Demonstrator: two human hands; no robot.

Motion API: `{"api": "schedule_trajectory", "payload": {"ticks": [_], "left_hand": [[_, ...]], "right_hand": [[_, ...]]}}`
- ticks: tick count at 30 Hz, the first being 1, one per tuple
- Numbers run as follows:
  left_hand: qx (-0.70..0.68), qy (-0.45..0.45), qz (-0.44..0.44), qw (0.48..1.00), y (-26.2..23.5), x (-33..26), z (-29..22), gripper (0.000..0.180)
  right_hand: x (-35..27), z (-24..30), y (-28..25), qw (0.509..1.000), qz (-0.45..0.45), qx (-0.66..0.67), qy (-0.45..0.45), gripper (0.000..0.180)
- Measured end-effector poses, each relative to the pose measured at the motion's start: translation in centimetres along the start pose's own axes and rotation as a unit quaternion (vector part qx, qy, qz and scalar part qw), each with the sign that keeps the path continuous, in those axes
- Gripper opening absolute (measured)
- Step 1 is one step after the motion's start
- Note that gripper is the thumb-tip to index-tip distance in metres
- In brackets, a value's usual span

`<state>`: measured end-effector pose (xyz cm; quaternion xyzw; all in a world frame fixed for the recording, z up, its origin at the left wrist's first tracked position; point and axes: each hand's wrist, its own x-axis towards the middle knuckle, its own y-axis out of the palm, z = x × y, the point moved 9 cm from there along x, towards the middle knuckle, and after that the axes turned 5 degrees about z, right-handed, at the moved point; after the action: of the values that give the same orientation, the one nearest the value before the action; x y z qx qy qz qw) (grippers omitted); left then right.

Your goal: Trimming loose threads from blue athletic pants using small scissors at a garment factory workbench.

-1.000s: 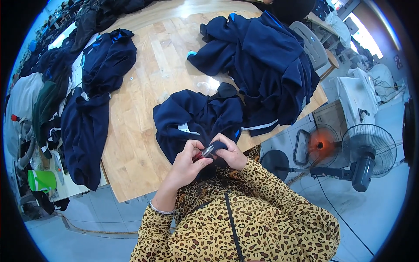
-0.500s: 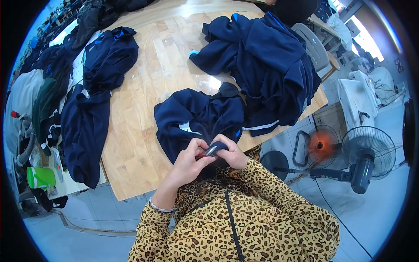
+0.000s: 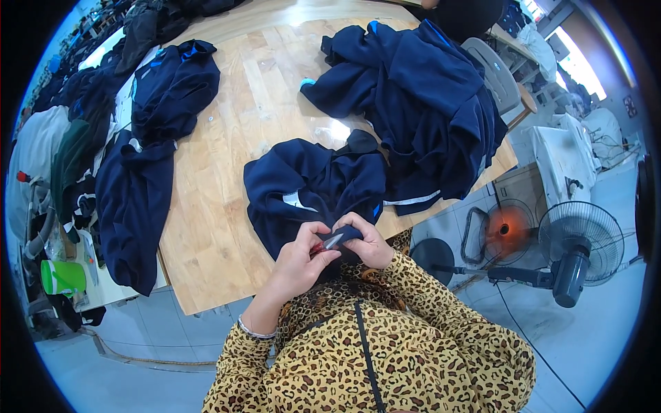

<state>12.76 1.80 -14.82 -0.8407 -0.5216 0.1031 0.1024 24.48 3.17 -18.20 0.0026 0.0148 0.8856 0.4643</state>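
Observation:
A navy garment (image 3: 303, 167) lies bunched on the near edge of the wooden table, partly hanging over it toward me. My left hand (image 3: 301, 259) is closed around small red-handled thread snips (image 3: 334, 241), whose pointed silver blades show against the dark cloth. My right hand (image 3: 370, 246) pinches a folded edge of the same garment just beside the blades. Both hands are close together at the table's front. A white label (image 3: 297, 201) shows inside the garment. Whether a thread lies between the blades is too small to tell.
On the table (image 3: 213, 227), a large pile of navy garments (image 3: 434, 103) sits at the right, with more navy garments (image 3: 138, 206) along the left. A standing fan (image 3: 578, 241) and an orange-centred fan (image 3: 506, 227) are at the right. A green bucket (image 3: 63, 277) is at the left.
The snips have turned slightly and their blades show more plainly, pointed at the cloth edge. Both hands have shifted only a little; the garments stay in place.

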Motion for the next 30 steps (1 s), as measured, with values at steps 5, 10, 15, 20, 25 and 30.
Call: {"api": "schedule_trajectory", "payload": {"ticks": [5, 10, 15, 20, 25, 30], "left_hand": [[-0.204, 0.022, -0.014, 0.979, -0.3, 0.0, 1.3, 0.037], [-0.168, -0.014, -0.052, 0.984, -0.5, 0.4, 1.5, 0.027], [-0.215, -0.074, 0.007, 0.974, 0.9, 0.5, 2.6, 0.014], [-0.184, -0.028, -0.036, 0.982, 0.0, 0.6, 2.5, 0.009], [-0.164, -0.024, -0.032, 0.986, 0.1, 0.7, 2.4, 0.008], [-0.202, -0.023, -0.035, 0.978, 0.2, 1.0, 3.0, 0.01]], "right_hand": [[-0.3, 0.7, -0.5, 0.995, -0.033, -0.064, -0.067, 0.018], [-0.8, 0.0, -0.8, 0.996, -0.043, -0.073, -0.04, 0.02], [-0.8, 3.2, -1.0, 0.986, -0.059, -0.118, -0.105, 0.023], [-1.2, 4.6, -1.3, 0.976, -0.049, -0.209, -0.038, 0.023], [-1.7, 1.3, -1.8, 0.991, -0.067, 0.052, 0.105, 0.015], [-2.2, -1.4, -1.4, 0.902, -0.09, 0.385, 0.172, 0.01]]}}
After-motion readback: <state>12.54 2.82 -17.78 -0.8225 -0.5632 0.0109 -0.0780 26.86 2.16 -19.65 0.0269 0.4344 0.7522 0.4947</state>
